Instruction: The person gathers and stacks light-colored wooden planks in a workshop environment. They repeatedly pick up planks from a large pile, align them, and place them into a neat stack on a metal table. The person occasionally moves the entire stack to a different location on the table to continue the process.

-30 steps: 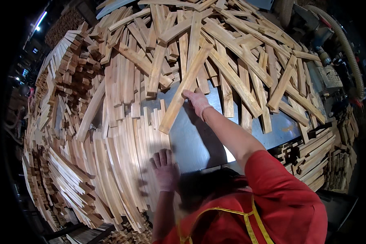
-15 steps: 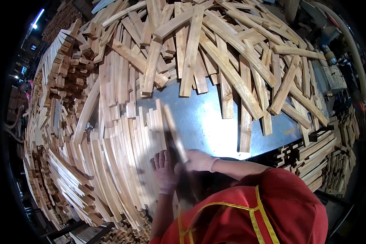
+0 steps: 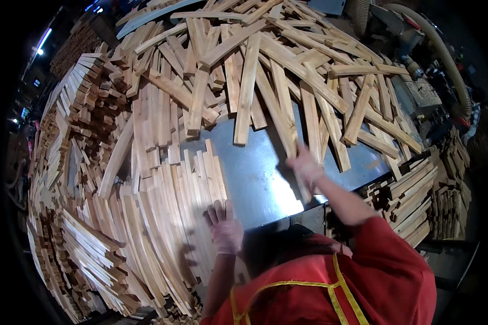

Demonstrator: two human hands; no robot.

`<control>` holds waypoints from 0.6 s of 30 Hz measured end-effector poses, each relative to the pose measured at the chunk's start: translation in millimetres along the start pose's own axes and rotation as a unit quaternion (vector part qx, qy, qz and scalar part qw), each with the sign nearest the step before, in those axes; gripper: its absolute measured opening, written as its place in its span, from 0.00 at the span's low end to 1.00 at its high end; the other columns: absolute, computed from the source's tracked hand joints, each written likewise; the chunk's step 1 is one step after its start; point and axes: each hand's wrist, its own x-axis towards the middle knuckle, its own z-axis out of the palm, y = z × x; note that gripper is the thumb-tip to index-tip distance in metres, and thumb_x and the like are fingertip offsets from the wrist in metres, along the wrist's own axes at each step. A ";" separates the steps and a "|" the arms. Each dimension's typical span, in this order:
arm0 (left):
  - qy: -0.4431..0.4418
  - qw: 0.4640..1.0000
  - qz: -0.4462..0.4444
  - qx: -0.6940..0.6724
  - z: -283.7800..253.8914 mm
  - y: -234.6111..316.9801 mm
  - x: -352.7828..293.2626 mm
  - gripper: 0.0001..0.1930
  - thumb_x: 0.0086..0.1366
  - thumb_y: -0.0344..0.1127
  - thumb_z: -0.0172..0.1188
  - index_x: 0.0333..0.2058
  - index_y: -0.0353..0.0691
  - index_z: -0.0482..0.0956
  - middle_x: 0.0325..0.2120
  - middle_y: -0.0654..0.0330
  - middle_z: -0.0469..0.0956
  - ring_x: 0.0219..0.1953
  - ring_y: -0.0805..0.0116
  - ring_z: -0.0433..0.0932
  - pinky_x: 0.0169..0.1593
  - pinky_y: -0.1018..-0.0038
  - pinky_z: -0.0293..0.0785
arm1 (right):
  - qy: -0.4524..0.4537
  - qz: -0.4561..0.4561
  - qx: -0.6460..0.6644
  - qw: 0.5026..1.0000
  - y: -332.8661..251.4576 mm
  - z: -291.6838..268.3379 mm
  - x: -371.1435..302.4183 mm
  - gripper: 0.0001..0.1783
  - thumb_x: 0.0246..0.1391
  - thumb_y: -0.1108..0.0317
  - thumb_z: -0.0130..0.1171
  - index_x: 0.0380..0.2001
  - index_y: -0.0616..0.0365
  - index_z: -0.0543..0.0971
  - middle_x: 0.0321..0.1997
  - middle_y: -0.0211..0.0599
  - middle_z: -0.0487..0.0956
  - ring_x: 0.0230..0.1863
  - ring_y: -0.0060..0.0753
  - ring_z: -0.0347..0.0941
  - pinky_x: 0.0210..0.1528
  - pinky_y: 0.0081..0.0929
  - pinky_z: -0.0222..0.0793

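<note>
Both my hands wear pale gloves. My left hand [image 3: 225, 230] lies with fingers spread on the right edge of a row of wooden strips [image 3: 173, 216], set side by side. To the right, my right hand [image 3: 307, 169] is closed round the near part of a wooden strip [image 3: 304, 190]. That strip slants from the heap toward the near edge of the shiny metal tabletop [image 3: 255, 179]. Its far end is hard to tell apart from the strips around it.
A loose heap of wooden strips [image 3: 246, 89] covers the tabletop's far side. Stacked strips [image 3: 87, 97] rise at the left, with more stacks [image 3: 412, 200] below the table's right edge. A ribbed hose [image 3: 453, 65] and machinery stand at the far right.
My right hand has let go of the strip beside the row and moved right and farther away to another strip. My left hand stays on the row. The view has shifted slightly.
</note>
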 end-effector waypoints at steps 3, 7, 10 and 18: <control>0.003 1.000 0.015 -0.023 2.6 -1.9 0.1 0.36 0.65 0.43 0.62 0.71 0.42 0.69 0.69 0.49 0.68 0.73 0.43 0.61 0.78 0.42 0.51 | -0.140 0.089 0.072 0.984 11.7 45.7 -107.3 0.59 0.57 0.57 0.65 0.82 0.66 0.46 0.56 0.66 0.82 0.51 0.52 0.83 0.58 0.41 0.78; -0.042 0.998 -0.019 -0.037 30.1 -18.1 -1.9 0.38 0.70 0.54 0.60 0.74 0.45 0.68 0.75 0.48 0.64 0.79 0.43 0.57 0.81 0.44 0.46 | -0.345 0.033 -0.169 0.923 12.8 112.9 -172.9 0.59 0.61 0.52 0.60 0.79 0.74 0.39 0.44 0.71 0.85 0.49 0.68 0.84 0.59 0.53 0.79; 0.032 0.996 0.009 -0.081 17.6 -9.4 6.6 0.36 0.69 0.54 0.60 0.70 0.39 0.71 0.70 0.47 0.70 0.74 0.42 0.63 0.79 0.41 0.51 | -0.419 -0.048 -0.222 0.879 -8.7 132.4 -152.5 0.44 0.61 0.46 0.60 0.67 0.76 0.70 0.48 0.69 0.85 0.52 0.68 0.83 0.60 0.54 0.77; -0.035 0.998 -0.013 -0.058 -20.3 16.3 18.4 0.42 0.58 0.59 0.69 0.66 0.41 0.75 0.67 0.43 0.67 0.70 0.35 0.63 0.71 0.30 0.56 | -0.470 -0.223 -0.054 0.852 -18.0 107.1 44.8 0.29 0.59 0.53 0.64 0.55 0.65 0.82 0.48 0.57 0.86 0.52 0.53 0.82 0.58 0.40 0.75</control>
